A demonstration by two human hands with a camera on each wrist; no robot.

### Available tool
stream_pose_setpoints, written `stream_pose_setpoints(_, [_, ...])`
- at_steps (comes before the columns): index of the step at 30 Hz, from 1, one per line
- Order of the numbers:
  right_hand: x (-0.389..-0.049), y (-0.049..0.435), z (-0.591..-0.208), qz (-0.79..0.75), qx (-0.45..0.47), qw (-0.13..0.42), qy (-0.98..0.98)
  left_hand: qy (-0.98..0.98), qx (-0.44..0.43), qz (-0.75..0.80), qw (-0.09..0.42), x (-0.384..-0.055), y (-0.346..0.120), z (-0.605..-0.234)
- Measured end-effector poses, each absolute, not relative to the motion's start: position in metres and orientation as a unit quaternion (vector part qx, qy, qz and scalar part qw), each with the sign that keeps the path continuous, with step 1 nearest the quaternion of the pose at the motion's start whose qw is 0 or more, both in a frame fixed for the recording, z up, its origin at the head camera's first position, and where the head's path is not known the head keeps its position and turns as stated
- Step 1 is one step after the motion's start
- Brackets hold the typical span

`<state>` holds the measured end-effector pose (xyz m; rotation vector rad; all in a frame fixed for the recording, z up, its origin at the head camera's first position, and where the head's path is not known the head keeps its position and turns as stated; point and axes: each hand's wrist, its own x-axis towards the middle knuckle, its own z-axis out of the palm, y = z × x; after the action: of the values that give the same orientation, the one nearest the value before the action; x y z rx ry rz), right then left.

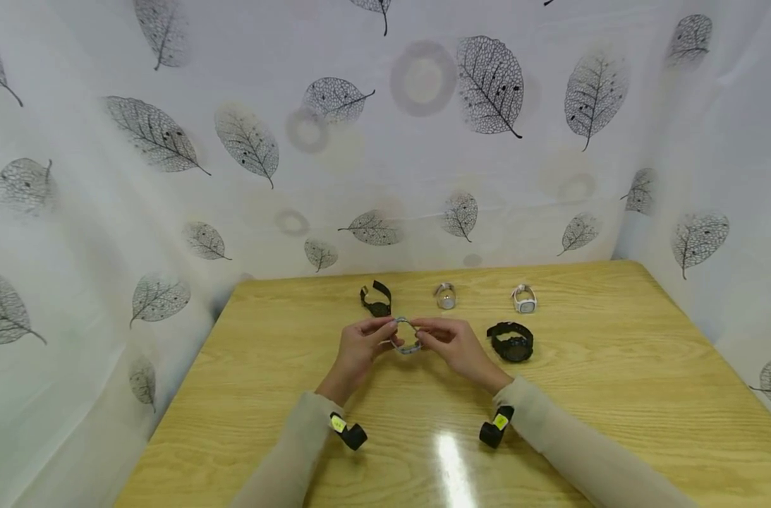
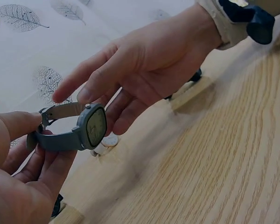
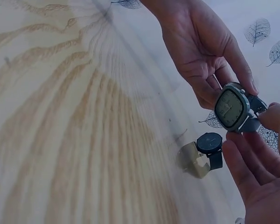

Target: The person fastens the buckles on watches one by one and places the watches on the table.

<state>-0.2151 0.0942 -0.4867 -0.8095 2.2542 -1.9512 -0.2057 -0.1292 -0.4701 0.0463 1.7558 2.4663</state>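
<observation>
While a person's two forearms in beige sleeves [image 1: 293, 441] extend over a wood-grain table [image 1: 614, 409], both bare hands meet around one grey-blue wristwatch [image 1: 407, 349], held up near the middle of the far half of the table. The left hand [image 1: 362, 346] pinches the watch's left side between thumb and fingers. The right hand [image 1: 453, 343] pinches the opposite side in the same way, its thumb on the strap [image 3: 250, 124] and its other fingers underneath. Between them the strap curves round into a loop, with a metal buckle [image 2: 45, 116] at the back, opposite the case. Both wrist views show a squared case with rounded corners, a pale dial [image 3: 229, 108] with a dark border, and small knobs along the side.

Four more watches rest on the table beyond and beside the hands. Just past the left hand is a black watch with a round dial [image 1: 379, 308], its strap standing up. To its right is a pinkish-silver watch [image 1: 446, 301], then a white watch with a squared case [image 1: 526, 306]. Nearer, to the right of the right hand, lies a chunky black watch [image 1: 517, 348].

A black wrist device [image 1: 352, 434] with a yellow-green label sits at each cuff. Behind the table hangs white cloth [image 1: 372, 166] printed with dark skeleton leaves [image 1: 489, 85] and faint rings.
</observation>
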Motion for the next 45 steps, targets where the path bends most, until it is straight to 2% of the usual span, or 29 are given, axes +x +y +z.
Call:
stream_pose_setpoints(8, [-0.217,0.094,-0.483,-0.628,-0.266,0.039,0.73,0.592,0.027,0.803,0.065,-0.206,-0.129,-0.469])
stream_pose_setpoints(17, [-0.223,0.097,-0.485,-0.651,-0.234,0.062,0.72,0.685,0.125,0.715,0.069,-0.204,-0.136,-0.478])
stream_pose_setpoints(21, [-0.224,0.099,-0.486,-0.654,-0.215,0.068,0.722,0.702,0.142,0.695,0.068,-0.202,-0.136,-0.483])
stream_pose_setpoints(34, [-0.223,0.099,-0.484,-0.648,-0.192,0.081,0.732,0.692,0.119,0.708,0.08,-0.203,-0.135,-0.487])
stream_pose_setpoints(45, [-0.225,0.105,-0.486,-0.593,-0.231,0.135,0.76,0.683,0.075,0.718,0.114,-0.209,-0.141,-0.493])
